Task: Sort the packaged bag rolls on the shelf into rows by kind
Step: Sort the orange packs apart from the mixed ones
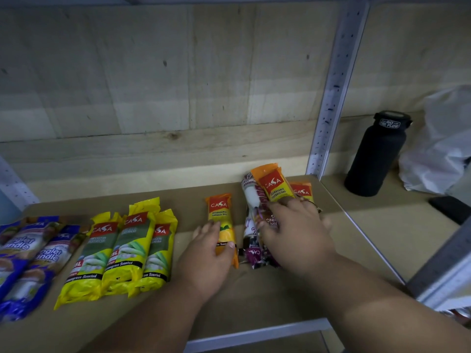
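The left hand (211, 253) lies palm-down on 1 orange roll (221, 220), fingers curled loosely over its lower half and thumb against its right edge; the roll rests flat on the shelf (267, 296). The right hand (295, 233) reaches into a mixed pile just right of that roll, fingers spread and partly bent over a tilted orange pack (274, 186); whether they have closed on it cannot be told. Under the right palm lie purple packs (252, 250), overlapping and touching. 1 more orange pack (302, 192) shows beyond the right fingers.

Left of the left hand, 3 yellow packs (122, 250) lie side by side, touching, in 1 row. Further left, blue packs (28, 253) overlap at the frame edge.

The shelf is a flat brown board with a pale metal front rail (254, 332). Behind it stands a pale panelled wall (153, 85). A perforated metal upright (334, 93) rises beyond the right hand. Right of the upright, on the adjoining board, a black bottle (374, 156) stands upright near a white plastic bag (441, 149).
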